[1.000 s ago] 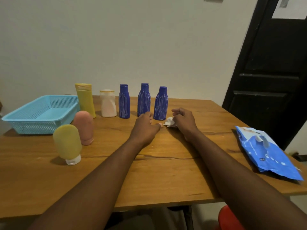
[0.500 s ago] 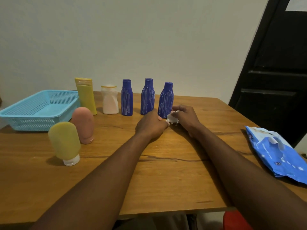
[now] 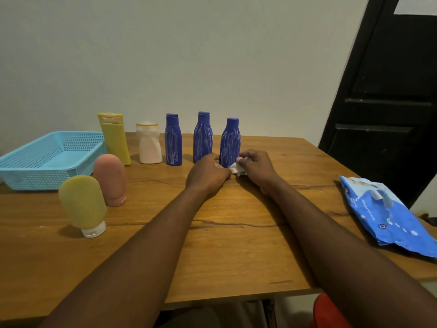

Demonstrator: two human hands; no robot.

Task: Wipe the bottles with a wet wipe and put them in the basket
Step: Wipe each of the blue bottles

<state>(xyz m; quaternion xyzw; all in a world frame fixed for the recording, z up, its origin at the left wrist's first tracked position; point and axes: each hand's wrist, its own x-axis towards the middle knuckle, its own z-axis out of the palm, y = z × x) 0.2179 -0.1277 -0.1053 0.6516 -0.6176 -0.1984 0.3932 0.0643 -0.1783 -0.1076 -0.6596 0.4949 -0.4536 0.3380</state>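
Left hand [image 3: 208, 177], right hand [image 3: 259, 170] — pinching wipe [image 3: 237, 169]

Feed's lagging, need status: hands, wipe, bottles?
Both on wipe: left hand, right hand, pinching it by rightmost blue bottle. No bottles in basket yet. Nothing blocking.

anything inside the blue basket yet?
No bottle shows inside the basket: only its bare floor and perforated walls are visible. The near wall hides the strip of floor just behind it, and the pink bottle covers the near right corner.
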